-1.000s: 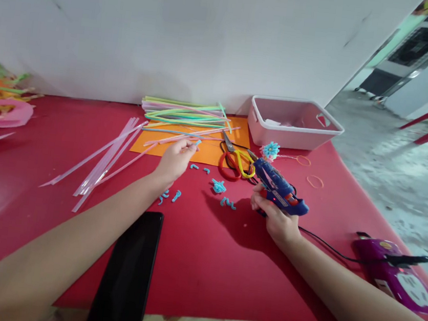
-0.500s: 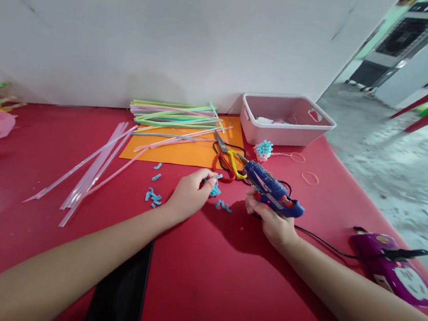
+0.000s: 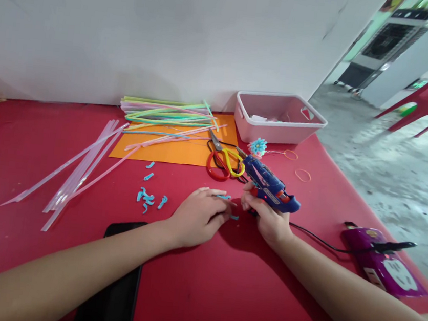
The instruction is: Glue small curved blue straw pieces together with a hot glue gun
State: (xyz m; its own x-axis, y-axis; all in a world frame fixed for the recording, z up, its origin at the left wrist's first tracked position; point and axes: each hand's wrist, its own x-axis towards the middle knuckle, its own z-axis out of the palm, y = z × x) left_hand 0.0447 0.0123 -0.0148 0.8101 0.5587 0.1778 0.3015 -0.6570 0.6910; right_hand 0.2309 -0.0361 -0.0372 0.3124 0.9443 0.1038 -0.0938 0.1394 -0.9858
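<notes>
My right hand (image 3: 265,215) is wrapped round the grip of a blue hot glue gun (image 3: 269,182). Its nozzle points up and left toward the scissors, and a small red light shows on its side. Low over the red table, my left hand (image 3: 202,216) has its fingers apart and reaching right, their tips slightly blurred. Small blue bits of cut straw (image 3: 223,197) show at those fingertips; whether any is touched I cannot tell. More curled blue pieces (image 3: 147,197) lie left of that hand. Scissors (image 3: 225,160) with one red and one yellow handle lie beyond the hands.
Long pastel straws (image 3: 169,113) lie on an orange sheet (image 3: 153,153), with clear pink strips (image 3: 85,166) to the left. A pink basket (image 3: 275,131), a blue straw flower (image 3: 258,146) and a rubber band (image 3: 303,176) are at right. The cord runs to a purple power strip (image 3: 384,262). A black phone-like slab (image 3: 115,283) lies under my left forearm.
My left hand has moved right and spread from a pinch on a blue piece. One blue piece now lies just left of it. The view has turned slightly; the glue gun stays in my right hand.
</notes>
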